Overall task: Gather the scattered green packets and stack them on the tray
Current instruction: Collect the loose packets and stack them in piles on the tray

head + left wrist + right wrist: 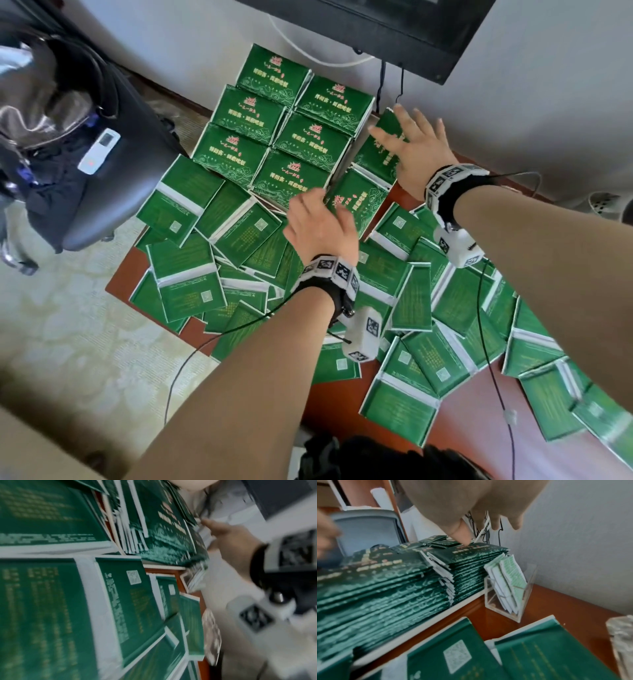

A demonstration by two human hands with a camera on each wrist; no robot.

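Observation:
Neat stacks of green packets (270,113) stand side by side at the back of the table, on a white-rimmed tray (467,598). Many more green packets (191,274) lie scattered and overlapping, mostly back side up, across the table in front. My right hand (407,144) is spread flat over the far right stack (373,154), its thumb (460,536) touching the top packet. My left hand (318,219) lies with straight fingers at the near edge of the stacks, beside the near right stack (356,202). Neither hand holds a packet.
A black office chair (85,178) with a white remote (99,150) on it stands close at the left. A dark screen (394,31) and cables hang at the wall behind. A clear acrylic holder of sachets (508,588) sits right of the tray. Bare red-brown table (342,404) shows near me.

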